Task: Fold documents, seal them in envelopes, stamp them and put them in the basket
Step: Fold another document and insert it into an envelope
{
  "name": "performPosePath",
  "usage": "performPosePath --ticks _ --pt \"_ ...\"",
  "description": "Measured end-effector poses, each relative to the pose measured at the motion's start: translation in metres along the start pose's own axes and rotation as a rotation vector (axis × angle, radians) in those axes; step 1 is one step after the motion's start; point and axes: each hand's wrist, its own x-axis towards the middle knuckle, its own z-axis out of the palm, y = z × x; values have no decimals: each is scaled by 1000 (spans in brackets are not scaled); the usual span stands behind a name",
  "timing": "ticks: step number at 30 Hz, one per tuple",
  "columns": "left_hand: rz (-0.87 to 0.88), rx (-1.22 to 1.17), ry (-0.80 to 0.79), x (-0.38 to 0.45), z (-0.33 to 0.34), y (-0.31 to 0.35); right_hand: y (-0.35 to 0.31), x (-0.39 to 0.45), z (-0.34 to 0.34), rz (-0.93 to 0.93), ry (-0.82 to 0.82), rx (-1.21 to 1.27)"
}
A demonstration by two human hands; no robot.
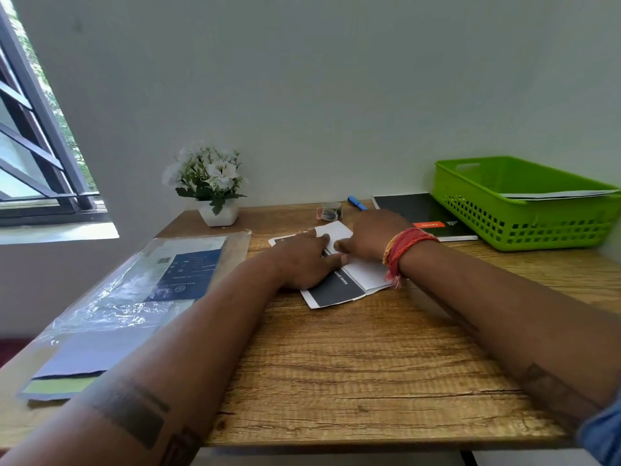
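Both hands press flat, fingers extended, on the document [339, 287], which lies half folded mid-worktop [369, 364]: left hand [302, 260] pinning the printed part, right hand [369, 238] smoothing the white flap. Thin, light paper likely slips and creases easily; best gripped at its edges.

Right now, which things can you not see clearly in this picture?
- Paper, head view: its middle is hidden under both hands, left and right.
- Basket: its right end is cut off by the frame edge.
- Small stamps: too small to read.
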Motion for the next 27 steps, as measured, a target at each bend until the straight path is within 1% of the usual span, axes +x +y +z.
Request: performPosePath --ticks 3,6,9,10,13,15,17,19,21,25,27 --pt "-1 -1 1 0 0 0 -6 -3 -8 16 -85 100" --pt "5 -1 -14 0 0 0 3 -14 -26 -25 -150 208" --pt "13 3 -15 0 0 0 16 -23 -37 -37 -168 332" --pt "14 -1 -16 0 0 0 20 -23 -37 -29 -182 414" --pt "21 -26 8 1 1 -3 26 -21 -30 14 -152 697" --pt "36 -49 71 3 2 -4 23 -24 -26 -2 -132 921" --pt "58 -64 145 4 2 -3 17 -26 -24 -26 -64 1111" --pt "69 -93 199 3 2 -3 10 -29 -22 -66 -5 1170" --pt "72 -160 236 2 0 -4 5 -31 -21 -114 11 1169" --pt "58 -385 280 -4 -4 -6 2 -33 -16 -152 56 1183" --pt "56 -482 299 -6 -6 -4 0 -34 -11 -180 50 1165"
